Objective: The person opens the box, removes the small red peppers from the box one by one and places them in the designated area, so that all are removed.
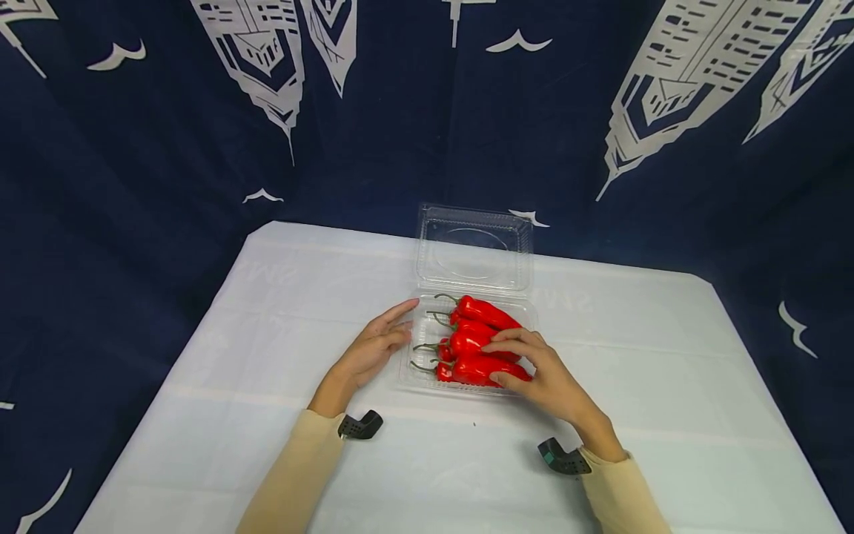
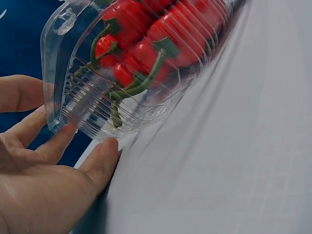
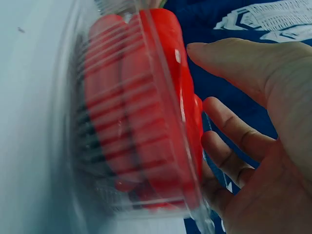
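Note:
Several glossy red chili peppers (image 1: 477, 368) with green stems pointing left lie stacked in a clear plastic clamshell box (image 1: 408, 374). Its hinged lid (image 1: 474, 256) is folded back toward the far table edge. My left hand (image 1: 375, 345) is at the box's left side, fingertips right at the rim; in the left wrist view its relaxed fingers and thumb (image 2: 105, 156) meet the ribbed wall near the stems (image 2: 156, 68). My right hand (image 1: 543, 371) reaches over the right ends, its spread fingers (image 3: 236, 122) and thumb lightly touching the upper peppers (image 3: 170, 48).
The box stands on a table with a white cloth (image 1: 267, 311). A dark blue curtain (image 1: 400, 148) with white building prints hangs right behind the table. Black wrist devices (image 1: 360, 425) sit at both beige cuffs (image 1: 293, 471).

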Available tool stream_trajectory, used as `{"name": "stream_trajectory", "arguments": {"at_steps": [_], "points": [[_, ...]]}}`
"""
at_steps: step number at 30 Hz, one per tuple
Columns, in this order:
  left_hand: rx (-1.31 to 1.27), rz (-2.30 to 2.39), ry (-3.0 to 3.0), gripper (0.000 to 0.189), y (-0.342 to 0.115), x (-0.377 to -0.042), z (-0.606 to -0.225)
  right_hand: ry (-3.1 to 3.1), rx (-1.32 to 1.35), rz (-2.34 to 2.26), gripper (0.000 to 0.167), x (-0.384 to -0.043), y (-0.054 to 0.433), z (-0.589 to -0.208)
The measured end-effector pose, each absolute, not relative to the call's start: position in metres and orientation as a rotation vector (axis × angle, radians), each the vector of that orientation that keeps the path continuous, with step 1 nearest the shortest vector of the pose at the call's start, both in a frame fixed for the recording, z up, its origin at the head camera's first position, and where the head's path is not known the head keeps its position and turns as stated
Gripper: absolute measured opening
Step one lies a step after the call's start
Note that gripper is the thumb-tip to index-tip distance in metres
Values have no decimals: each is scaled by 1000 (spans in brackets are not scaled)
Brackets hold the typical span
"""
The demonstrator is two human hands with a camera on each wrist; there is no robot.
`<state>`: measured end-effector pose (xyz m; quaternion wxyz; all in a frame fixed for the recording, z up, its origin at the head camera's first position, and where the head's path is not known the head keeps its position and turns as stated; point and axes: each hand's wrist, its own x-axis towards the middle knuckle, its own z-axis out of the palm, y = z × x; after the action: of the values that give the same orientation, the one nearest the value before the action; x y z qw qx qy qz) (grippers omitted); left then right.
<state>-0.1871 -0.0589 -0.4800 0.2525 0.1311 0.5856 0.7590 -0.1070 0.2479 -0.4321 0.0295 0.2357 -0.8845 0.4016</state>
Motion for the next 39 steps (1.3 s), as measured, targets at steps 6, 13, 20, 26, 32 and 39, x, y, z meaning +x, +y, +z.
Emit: {"name": "stream_trajectory", "arguments": {"at_steps": [6,13,20,26,32,39], "points": [[366,2065,1591,68,-58,-188,-481,-2730,785,1177,41,-105,240,-435],[376,2067,1590,68,-57,-188,-480,-2735,793,1129,42,-103,236,-433],[369,2074,1593,68,-57,-188,-478,-2730,805,1107,41,-104,235,-432],[364,2073,1596,68,-57,-187,-478,-2710,807,1107,42,-105,235,-431],[351,2075,1603,68,-58,-186,-477,-2697,824,1096,43,-105,234,-429],[349,2081,1602,67,-58,-185,-479,-2712,820,1074,40,-105,233,-431]]}}
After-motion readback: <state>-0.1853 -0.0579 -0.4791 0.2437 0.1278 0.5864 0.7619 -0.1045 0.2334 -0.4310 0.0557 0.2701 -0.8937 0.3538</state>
